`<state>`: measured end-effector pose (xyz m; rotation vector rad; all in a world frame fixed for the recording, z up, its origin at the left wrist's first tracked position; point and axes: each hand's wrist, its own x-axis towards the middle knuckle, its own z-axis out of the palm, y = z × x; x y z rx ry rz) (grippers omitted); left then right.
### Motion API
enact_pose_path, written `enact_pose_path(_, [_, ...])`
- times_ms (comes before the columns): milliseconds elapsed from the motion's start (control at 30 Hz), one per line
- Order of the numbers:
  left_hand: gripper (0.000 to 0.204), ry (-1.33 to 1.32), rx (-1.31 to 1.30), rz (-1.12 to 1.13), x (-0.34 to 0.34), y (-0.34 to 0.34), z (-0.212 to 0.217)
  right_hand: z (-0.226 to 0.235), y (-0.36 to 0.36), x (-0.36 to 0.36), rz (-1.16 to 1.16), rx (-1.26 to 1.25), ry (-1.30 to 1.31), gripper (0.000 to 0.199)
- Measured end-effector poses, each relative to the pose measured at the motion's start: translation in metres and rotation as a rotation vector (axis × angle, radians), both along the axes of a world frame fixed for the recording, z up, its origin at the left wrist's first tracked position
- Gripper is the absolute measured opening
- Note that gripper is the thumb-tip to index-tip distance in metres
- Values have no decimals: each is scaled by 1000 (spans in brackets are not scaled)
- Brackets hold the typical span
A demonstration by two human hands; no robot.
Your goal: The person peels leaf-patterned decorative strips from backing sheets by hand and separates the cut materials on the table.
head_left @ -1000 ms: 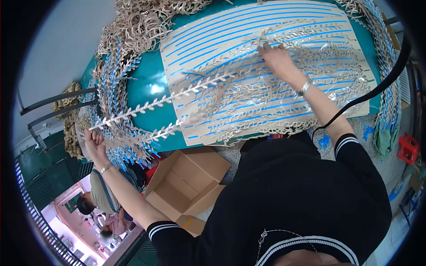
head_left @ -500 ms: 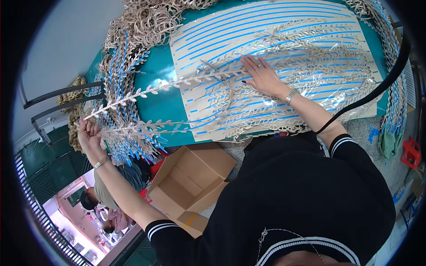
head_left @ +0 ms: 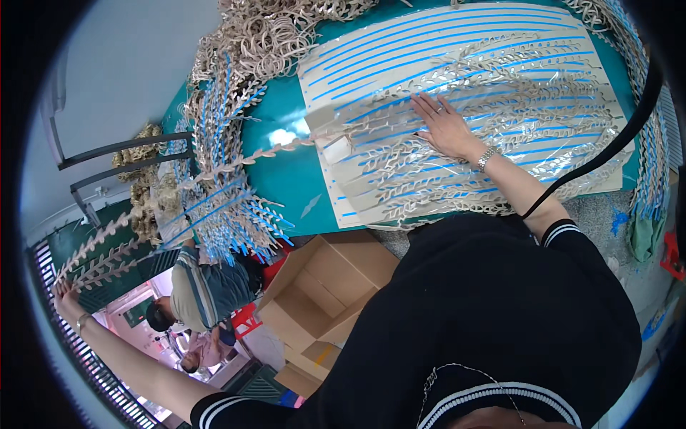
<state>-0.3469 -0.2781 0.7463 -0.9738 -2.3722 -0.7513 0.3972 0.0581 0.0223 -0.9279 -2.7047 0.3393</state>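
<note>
Your right hand [head_left: 446, 125] lies flat, fingers spread, palm down on the die-cut cardboard sheet [head_left: 457, 107], pressing it near its middle. Your left hand [head_left: 63, 294] is stretched far out to the left of that sheet, closed around the ends of long leaf-shaped strips [head_left: 207, 175]. The strips run taut from your fist up and to the right, meeting the sheet's left edge, where they are partly peeled free.

The sheet is pale tan card, printed with straight blue lines and cut into rows of fern-like fronds with small pointed leaflets. A glossy clear film [head_left: 572, 139] covers its right part and catches the light. The strips in your left hand have the same tan colour and toothed outline, thin and flexible, sagging a little along their length.

The sheet rests on a teal table [head_left: 293, 164] with a smooth, shiny top. Left of the sheet and above it, heaps of loose strips [head_left: 221, 107], tan and blue, hang over the table edge in tangles. Below the sheet's lower left corner an open brown cardboard box [head_left: 325, 286] stands on the floor, flaps out. Left of the box another person [head_left: 204, 289] in a striped top is bent low. A black cable [head_left: 614, 136] curves across the sheet's right side. You wear a black top and a metal wristwatch [head_left: 487, 157] on the right wrist.
</note>
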Motion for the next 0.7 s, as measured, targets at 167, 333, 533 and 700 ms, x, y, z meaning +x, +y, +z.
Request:
enact_pose_path(167, [27, 960, -953, 375, 29, -3, 32, 4, -3, -2, -17, 5, 22, 61])
enact_pose_path(333, [33, 852, -1209, 805, 78, -11, 58, 12, 0, 6, -38, -73, -41, 64])
enact_pose_path(533, [33, 906, -1141, 871, 99, -76, 152, 2, 0, 1, -25, -72, 13, 65])
enact_pose_path(700, [34, 915, -1141, 944, 115, -133, 180, 6, 1, 6, -18, -57, 2, 65])
